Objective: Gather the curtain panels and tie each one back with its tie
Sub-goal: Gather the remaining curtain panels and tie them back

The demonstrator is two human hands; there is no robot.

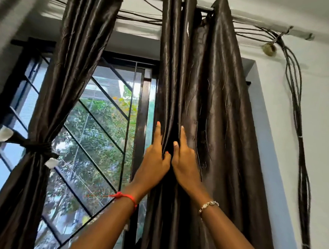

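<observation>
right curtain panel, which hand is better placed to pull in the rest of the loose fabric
The right hand, probably. The ungathered width of the right curtain panel hangs on its side, while the left hand pinches folds at the window edge.

A: Any text to log? Labels, brands, numbers?
B: None readable. White tabs (3, 133) on the tie (39, 146) round the left curtain panel (77, 50) are blurred, no lettering made out.
A: Right curtain panel (219, 108)?
B: Plain fabric, nothing legible. Round wall fitting (269, 49) is too small to tell.
</observation>
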